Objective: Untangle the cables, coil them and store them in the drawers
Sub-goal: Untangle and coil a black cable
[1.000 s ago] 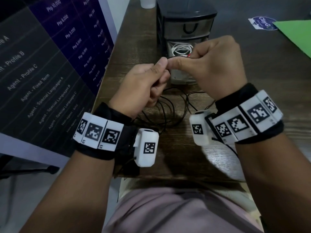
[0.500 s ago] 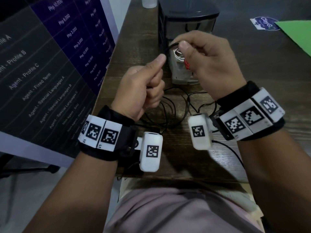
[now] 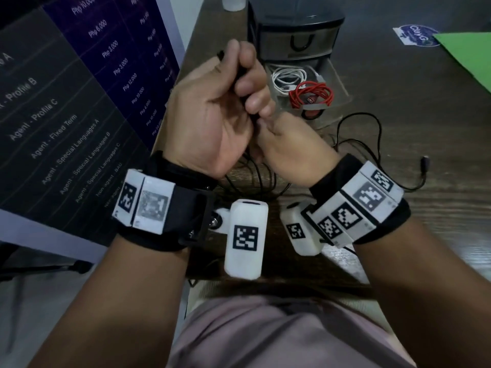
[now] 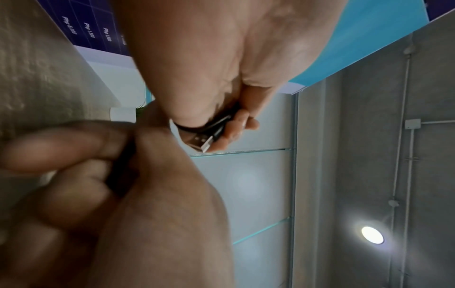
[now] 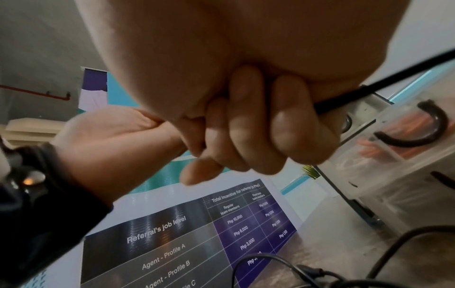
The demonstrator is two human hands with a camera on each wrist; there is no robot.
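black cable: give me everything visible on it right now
The black cable is thin, round and flexible-looking. The left hand grips its USB-A plug end, silver metal showing past the fingers; the right hand grips a stretch just below. The rest lies in loose, uncoiled loops on the wooden desk, ending in a small plug.

Dim, cool indoor light throughout. In the left wrist view a round ceiling lamp (image 4: 372,234) glares white with a soft halo. The head view is noisy, with the dark tabletop (image 3: 398,107) underexposed. Both wrist views bend lines at the edges, and the near fingers (image 4: 61,148) are blurred.
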